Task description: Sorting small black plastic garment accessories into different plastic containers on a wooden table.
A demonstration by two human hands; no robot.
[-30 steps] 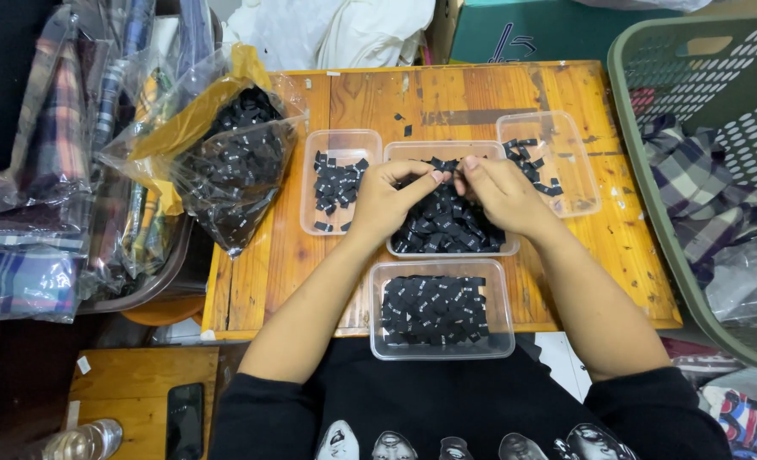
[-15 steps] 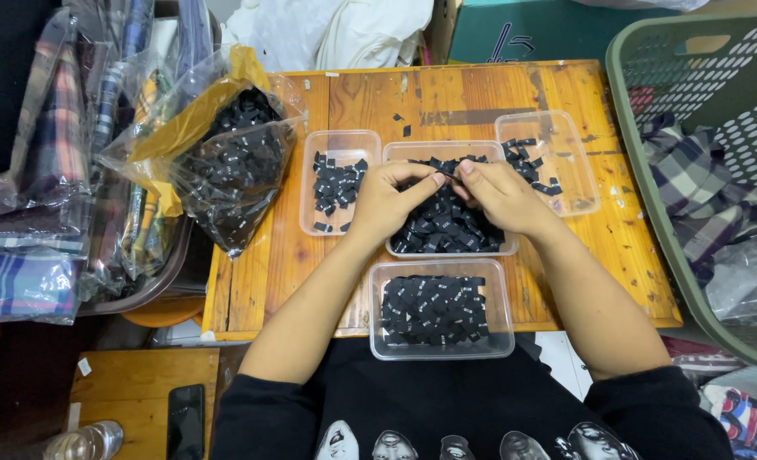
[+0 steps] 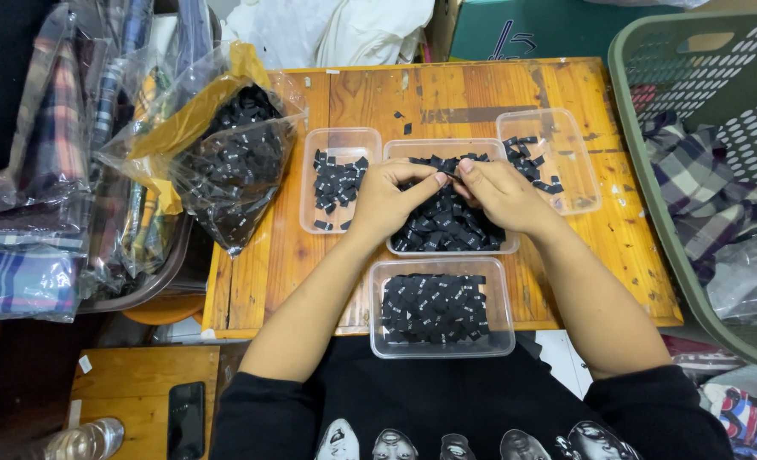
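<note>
My left hand [image 3: 389, 200] and my right hand [image 3: 504, 194] meet over the middle clear plastic tray [image 3: 452, 249], which is heaped with small black fabric labels. Their fingertips pinch one small black label [image 3: 448, 171] between them above the heap. A nearer tray [image 3: 441, 347] holds neatly laid black labels. A left tray [image 3: 338, 136] and a right tray [image 3: 576, 201] each hold a few loose labels.
A clear plastic bag [image 3: 234, 166] full of black labels lies at the wooden table's [image 3: 268, 255] left end. A green laundry basket [image 3: 651, 170] with plaid cloth stands on the right. Bagged plaid garments [image 3: 29, 213] pile on the left. A phone [image 3: 186, 419] rests on a low stool.
Both hands stay over the middle tray; the fingers have shifted only slightly while working the label.
</note>
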